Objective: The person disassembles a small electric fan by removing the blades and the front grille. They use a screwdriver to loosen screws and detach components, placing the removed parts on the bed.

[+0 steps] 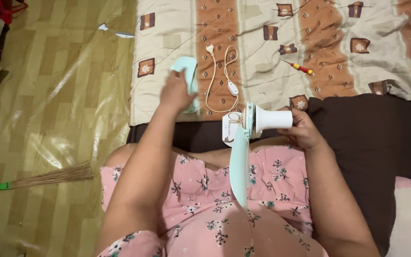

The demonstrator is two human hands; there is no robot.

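My left hand (176, 91) reaches forward and rests on a mint-green plastic panel (188, 71) lying on the patterned blanket (262, 52); its fingers close over the panel's lower part. My right hand (303, 129) grips the white cylindrical body (273, 119) of a small fan-like device. A mint-green curved blade piece (239, 166) hangs from that device over my lap. A white power cord with plug and inline switch (224, 71) runs from the device across the blanket.
A red and yellow screwdriver (299, 67) lies on the blanket to the right. A dark brown mattress edge (376, 138) runs under the blanket. On the wooden-pattern floor at left lies a stick broom with a green handle (39, 179).
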